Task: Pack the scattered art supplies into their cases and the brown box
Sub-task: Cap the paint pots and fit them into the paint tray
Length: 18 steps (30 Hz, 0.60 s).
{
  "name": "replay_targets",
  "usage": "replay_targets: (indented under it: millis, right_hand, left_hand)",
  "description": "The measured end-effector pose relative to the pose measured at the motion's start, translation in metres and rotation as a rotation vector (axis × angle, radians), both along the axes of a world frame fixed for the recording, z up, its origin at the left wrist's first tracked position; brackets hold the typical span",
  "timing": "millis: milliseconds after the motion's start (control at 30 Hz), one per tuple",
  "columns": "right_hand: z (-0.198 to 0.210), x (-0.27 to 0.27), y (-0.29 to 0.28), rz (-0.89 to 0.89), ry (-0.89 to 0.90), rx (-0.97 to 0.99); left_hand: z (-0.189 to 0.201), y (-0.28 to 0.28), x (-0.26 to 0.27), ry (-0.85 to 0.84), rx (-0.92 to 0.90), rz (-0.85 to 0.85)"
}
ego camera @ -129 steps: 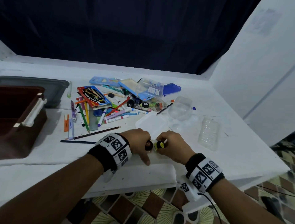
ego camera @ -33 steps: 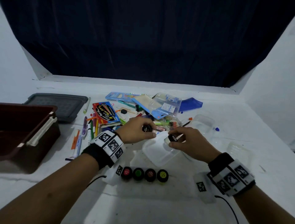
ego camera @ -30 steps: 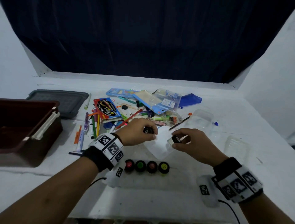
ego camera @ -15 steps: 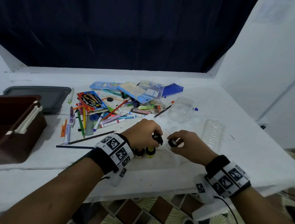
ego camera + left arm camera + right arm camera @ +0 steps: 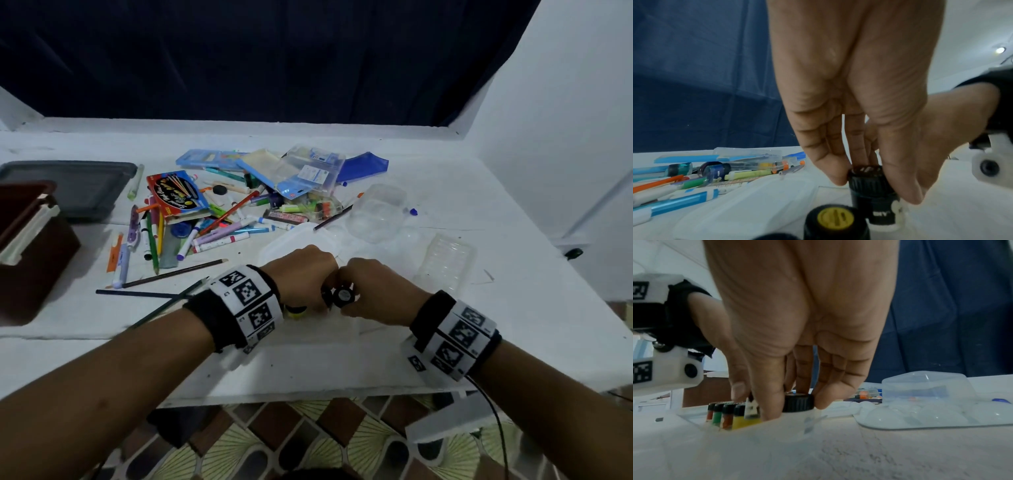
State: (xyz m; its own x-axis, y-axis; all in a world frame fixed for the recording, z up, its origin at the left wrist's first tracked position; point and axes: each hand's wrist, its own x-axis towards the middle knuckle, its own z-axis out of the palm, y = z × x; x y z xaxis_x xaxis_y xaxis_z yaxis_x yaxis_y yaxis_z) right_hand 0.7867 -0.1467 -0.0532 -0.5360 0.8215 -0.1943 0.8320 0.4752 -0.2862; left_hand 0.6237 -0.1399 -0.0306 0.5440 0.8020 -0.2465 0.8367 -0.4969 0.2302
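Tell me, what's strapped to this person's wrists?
Both arms are bare, no sleeves. Each wrist wears a black band wrapped by a white cuff printed with square black-and-white markers. A white camera block hangs under each wrist, and a thin black cable trails from the right one.

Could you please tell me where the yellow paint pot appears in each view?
Head: the yellow paint pot peeks out below the left hand.
Left wrist: bottom centre, cap up.
Right wrist: lower left, fourth in the row of pots.
Shared landmark: the dark blue curtain at the back.
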Motion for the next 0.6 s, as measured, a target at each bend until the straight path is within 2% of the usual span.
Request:
replay_targets:
  millis: [367, 600]
  right_hand:
    - [-0.007, 0.006, 0.014, 0.158, -0.016, 0.041]
    - [-0.014, 0.011, 0.024, 0.217, 0.039, 0.026]
  left_hand:
    - [-0.014, 0.004, 0.008, 0.101, -0.007, 0.059]
    - [-0.019, 0.003, 0.008, 0.047, -0.018, 0.132]
